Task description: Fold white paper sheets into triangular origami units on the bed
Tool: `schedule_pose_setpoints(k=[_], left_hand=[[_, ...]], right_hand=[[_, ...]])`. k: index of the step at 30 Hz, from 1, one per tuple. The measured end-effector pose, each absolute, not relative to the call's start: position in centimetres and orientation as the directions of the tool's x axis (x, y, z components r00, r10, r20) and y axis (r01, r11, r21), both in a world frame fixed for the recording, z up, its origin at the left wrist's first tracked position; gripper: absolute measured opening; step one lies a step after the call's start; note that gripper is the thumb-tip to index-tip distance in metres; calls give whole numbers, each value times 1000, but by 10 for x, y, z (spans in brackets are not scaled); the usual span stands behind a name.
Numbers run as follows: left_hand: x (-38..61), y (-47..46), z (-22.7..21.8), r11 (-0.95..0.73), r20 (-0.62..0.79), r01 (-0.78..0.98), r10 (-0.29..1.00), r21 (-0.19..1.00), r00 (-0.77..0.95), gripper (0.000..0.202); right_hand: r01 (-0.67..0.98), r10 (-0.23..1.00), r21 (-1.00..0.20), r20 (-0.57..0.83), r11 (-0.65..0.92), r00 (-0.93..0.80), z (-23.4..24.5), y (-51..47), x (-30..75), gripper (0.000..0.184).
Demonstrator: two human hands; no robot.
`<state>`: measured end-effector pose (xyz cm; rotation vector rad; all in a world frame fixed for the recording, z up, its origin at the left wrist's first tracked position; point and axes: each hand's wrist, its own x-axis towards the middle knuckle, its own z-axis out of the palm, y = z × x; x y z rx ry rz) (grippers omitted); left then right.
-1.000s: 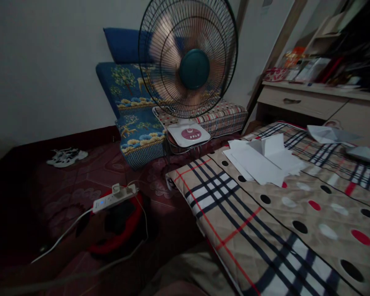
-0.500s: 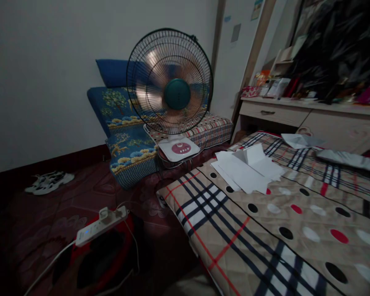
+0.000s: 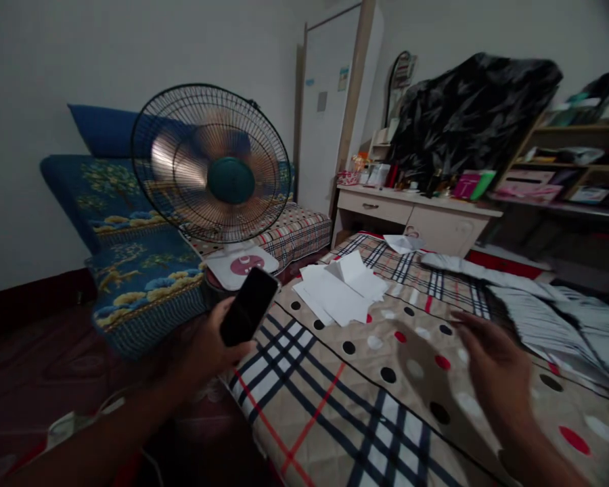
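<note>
A black smartphone (image 3: 250,306) is in my left hand (image 3: 218,338), tilted, its dark screen facing up. The thumb lies along the lower edge and the fingers go round behind it. Over the spotted part of the bed cover (image 3: 329,379), my right hand (image 3: 500,368) hovers with its fingers stretched out toward the left, and I see nothing in it. Its shadow falls on the cover. Between the hands, farther back, several loose white paper sheets (image 3: 337,294) lie on the bed, one of them folded upward.
A fan (image 3: 231,179) with blurred blades stands on a support before a blue patterned chair (image 3: 132,277). Behind the bed is a white dresser (image 3: 375,206) with small items. Long white pleated-looking material (image 3: 548,325) lies at right. A power strip (image 3: 63,427) sits lower left.
Both my hands have come into view, the left one with the smartphone. The camera has turned right, so the fan and papers sit farther left and shelves appear at right.
</note>
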<state>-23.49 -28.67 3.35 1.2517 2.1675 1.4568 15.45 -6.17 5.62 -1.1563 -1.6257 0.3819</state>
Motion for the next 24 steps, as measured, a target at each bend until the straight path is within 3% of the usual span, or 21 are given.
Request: schedule_pose_setpoints(k=[1, 3, 6, 9, 17, 24], left_hand=[[-219, -260, 37, 69, 227, 432, 772, 899, -594, 88], [-187, -214, 41, -34, 176, 253, 808, 967, -562, 81], [-151, -171, 36, -88, 117, 80, 836, 993, -536, 79], [-132, -151, 27, -77, 114, 88, 797, 993, -592, 84], [-120, -151, 3, -102, 40, -67, 791, 993, -610, 54], [-119, -155, -2, -119, 13, -117, 753, 986, -657, 52]], right_hand=[[304, 875, -827, 480, 474, -59, 51, -67, 131, 24], [26, 886, -913, 389, 408, -253, 42, -84, 84, 35], [-160, 875, -945, 325, 286, -358, 29, -114, 31, 56], [-291, 884, -945, 261, 151, -389, 16, -128, 7, 71], [-316, 894, -948, 182, 48, -409, -8, -123, 0, 85], [-245, 875, -969, 146, 32, -461, -10, -127, -3, 91]])
